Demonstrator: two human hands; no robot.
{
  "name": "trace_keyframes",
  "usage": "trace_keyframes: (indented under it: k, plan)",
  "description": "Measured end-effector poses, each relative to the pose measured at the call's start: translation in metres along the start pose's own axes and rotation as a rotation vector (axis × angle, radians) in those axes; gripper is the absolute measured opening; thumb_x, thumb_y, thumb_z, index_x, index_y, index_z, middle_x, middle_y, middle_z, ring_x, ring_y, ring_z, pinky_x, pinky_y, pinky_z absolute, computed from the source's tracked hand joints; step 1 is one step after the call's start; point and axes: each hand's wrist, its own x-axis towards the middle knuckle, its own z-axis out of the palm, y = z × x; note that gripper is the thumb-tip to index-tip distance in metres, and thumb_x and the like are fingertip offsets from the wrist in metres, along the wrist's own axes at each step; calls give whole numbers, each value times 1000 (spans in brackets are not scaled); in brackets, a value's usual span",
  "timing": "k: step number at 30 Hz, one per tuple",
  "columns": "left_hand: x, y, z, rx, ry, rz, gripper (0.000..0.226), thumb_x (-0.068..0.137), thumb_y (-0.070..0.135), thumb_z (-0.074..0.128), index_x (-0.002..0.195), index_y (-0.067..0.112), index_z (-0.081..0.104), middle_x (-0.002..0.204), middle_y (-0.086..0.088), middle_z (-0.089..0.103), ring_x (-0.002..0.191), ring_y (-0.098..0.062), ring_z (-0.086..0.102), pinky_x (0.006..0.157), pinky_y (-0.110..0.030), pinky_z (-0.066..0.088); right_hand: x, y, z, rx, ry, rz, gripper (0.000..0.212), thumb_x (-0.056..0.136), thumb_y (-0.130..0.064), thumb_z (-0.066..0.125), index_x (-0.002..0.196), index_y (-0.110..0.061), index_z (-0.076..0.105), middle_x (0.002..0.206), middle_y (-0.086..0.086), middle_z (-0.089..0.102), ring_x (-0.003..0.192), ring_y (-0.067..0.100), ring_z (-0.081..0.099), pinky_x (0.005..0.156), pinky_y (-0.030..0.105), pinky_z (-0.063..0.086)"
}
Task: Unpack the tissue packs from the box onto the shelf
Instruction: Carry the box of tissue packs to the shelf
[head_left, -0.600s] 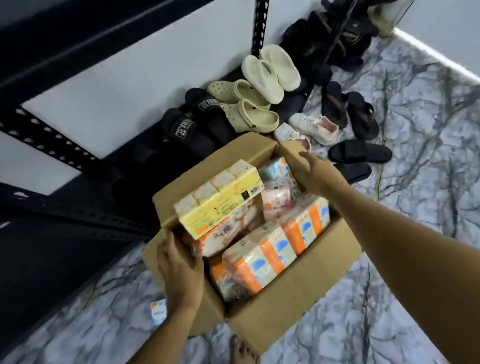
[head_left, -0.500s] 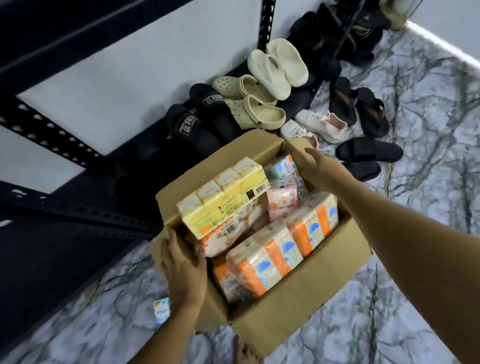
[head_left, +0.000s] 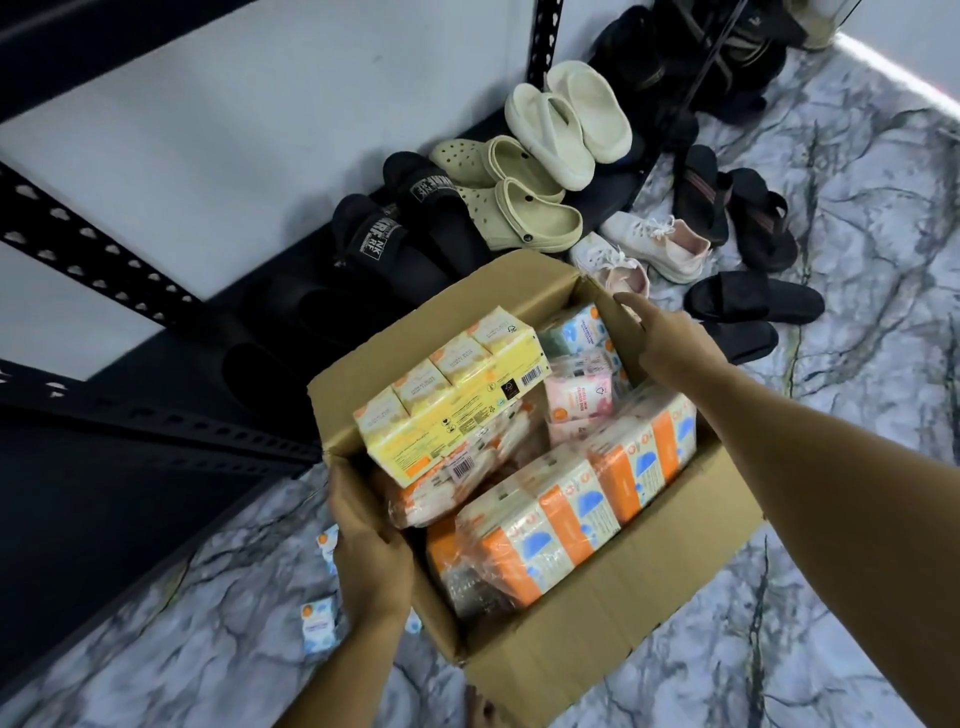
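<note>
Tissue packs (head_left: 540, 525) filled the open cardboard box (head_left: 613, 618) at lower centre of the frame, orange ones nearest, a yellow pack (head_left: 452, 400) lying on top toward the left. The left hand (head_left: 371, 551) gripped the box's near-left flap; the right hand (head_left: 670, 348) curled over the far-right flap. Beyond, slippers (head_left: 519, 208) lined the black shelf's (head_left: 156, 415) bottom board at upper centre.

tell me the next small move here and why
Probably set the cardboard box down by the shelf: the left hand and right hand both grip its flaps, so neither is free to lift out the yellow tissue pack lying on top.
</note>
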Motion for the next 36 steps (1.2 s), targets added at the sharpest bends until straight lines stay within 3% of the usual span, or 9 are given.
trace_keyframes:
  k: [4, 11, 17, 20, 24, 28, 33, 36]
  plan:
    - [0, 0, -10, 35, -43, 15, 91, 88, -2, 54, 152, 42, 6, 60, -10, 59, 47, -27, 55, 40, -28, 32, -19, 7, -6, 96, 16, 9, 57, 93, -8, 39, 145, -31, 41, 115, 16, 66, 98, 39, 61, 68, 35, 38]
    - [-13, 7, -41, 99, -88, 83, 95, 85, -3, 55, 151, 45, 5, 63, -9, 56, 44, -23, 51, 39, -26, 29, -68, 30, -12, 139, 5, 59, 72, 86, -3, 43, 143, -46, 34, 113, 12, 68, 88, 36, 62, 67, 45, 56]
    - [-44, -2, -82, 166, -130, 125, 103, 85, -1, 56, 151, 46, -6, 58, -11, 58, 42, -26, 54, 35, -28, 31, -131, 29, -26, 148, 41, -1, 67, 91, -7, 47, 149, -39, 34, 120, 10, 69, 100, 36, 64, 64, 34, 43]
    - [-60, -12, -109, 154, -150, 157, 102, 85, -2, 56, 151, 47, -5, 59, -10, 59, 41, -25, 54, 35, -29, 32, -163, 24, -28, 127, -6, 0, 81, 86, -2, 46, 147, -51, 27, 116, 7, 71, 97, 34, 66, 65, 42, 56]
    - [-78, -28, -142, 149, -163, 158, 98, 87, -1, 54, 152, 44, -3, 59, -8, 58, 45, -22, 55, 39, -30, 35, -203, 12, -23, 112, -36, -14, 84, 88, -2, 43, 146, -59, 22, 112, 14, 71, 95, 36, 66, 64, 45, 56]
    - [-91, -58, -172, 76, -178, 157, 95, 89, 10, 61, 153, 42, -1, 79, 11, 61, 60, -17, 62, 48, -35, 46, -236, -12, -11, 75, -30, -66, 67, 94, -9, 45, 148, -47, 32, 108, 19, 71, 93, 40, 66, 66, 47, 55]
    - [-99, -102, -216, 84, -176, 95, 94, 90, 7, 58, 152, 44, -1, 90, -7, 69, 62, -17, 62, 49, -31, 43, -266, -52, 13, 74, -67, -87, 62, 94, -16, 46, 145, -50, 35, 117, 11, 71, 105, 37, 66, 71, 48, 56]
    - [-99, -131, -246, 72, -146, 76, 92, 91, 9, 58, 153, 43, 0, 103, -13, 71, 70, -23, 64, 56, -32, 45, -280, -87, 27, 49, -107, -97, 63, 95, -13, 47, 147, -47, 35, 114, 11, 72, 100, 36, 67, 57, 34, 47]
